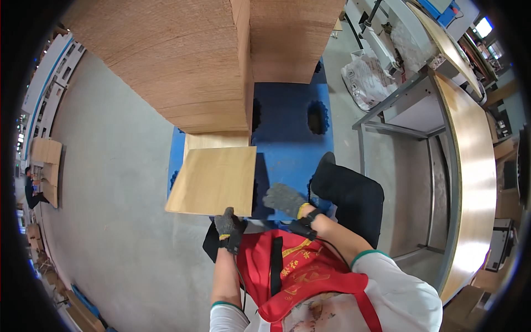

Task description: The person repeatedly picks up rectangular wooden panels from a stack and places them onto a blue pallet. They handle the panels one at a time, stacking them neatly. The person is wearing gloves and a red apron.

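Observation:
My left hand (228, 221), in a grey work glove, grips the near edge of a flat light-wood panel (215, 180). The panel is squarish and tilts toward me, in front of tall stacks of similar wood sheets. Its far edge overlaps a pale board (213, 140) at the foot of the left stack. Just right of the panel, my gloved right hand (284, 199) hovers over the blue pallet (285, 149), apart from the panel. Its fingers are loosely extended and hold nothing visible.
Tall wood stacks (193, 77) rise ahead on the pallet, which has round holes. At right stands a metal-framed table (467, 166) with a wooden top. White plastic bags (368, 80) lie by a machine. Another person (34, 188) is far left.

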Tool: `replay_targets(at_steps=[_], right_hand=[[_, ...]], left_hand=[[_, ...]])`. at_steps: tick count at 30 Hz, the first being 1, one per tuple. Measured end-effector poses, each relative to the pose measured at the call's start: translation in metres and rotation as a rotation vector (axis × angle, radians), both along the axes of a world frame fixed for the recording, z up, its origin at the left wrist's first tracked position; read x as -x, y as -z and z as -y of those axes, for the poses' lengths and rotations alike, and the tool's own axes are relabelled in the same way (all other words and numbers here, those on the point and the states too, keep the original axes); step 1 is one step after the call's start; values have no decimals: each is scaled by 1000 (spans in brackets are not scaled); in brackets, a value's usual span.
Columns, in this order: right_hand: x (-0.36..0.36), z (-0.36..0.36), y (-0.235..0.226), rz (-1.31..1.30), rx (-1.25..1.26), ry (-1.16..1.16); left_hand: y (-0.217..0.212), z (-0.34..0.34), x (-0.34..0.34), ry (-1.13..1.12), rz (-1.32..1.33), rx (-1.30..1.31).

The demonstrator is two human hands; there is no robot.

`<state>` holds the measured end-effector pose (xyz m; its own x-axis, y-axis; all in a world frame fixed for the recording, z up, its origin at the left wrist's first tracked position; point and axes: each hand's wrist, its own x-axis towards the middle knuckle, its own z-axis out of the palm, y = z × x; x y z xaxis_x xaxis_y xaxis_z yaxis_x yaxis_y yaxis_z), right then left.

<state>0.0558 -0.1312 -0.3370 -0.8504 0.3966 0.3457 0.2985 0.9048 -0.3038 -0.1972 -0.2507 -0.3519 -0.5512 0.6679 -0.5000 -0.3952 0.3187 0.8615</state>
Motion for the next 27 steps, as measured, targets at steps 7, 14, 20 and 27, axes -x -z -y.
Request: replay_targets(at_steps=[7, 14, 20, 27], right_hand=[[-148, -7, -93, -996, 1480, 577], [-203, 2, -178, -1357, 1531, 912], [-276, 43, -171, -1442, 1390, 875], [-322, 7, -240, -1919, 1276, 636]], left_hand=[[71, -47, 43, 332, -455, 175], [137, -48, 63, 935, -1190, 358], [96, -93, 26, -121, 207, 289], [44, -104, -34, 341, 329, -312]])
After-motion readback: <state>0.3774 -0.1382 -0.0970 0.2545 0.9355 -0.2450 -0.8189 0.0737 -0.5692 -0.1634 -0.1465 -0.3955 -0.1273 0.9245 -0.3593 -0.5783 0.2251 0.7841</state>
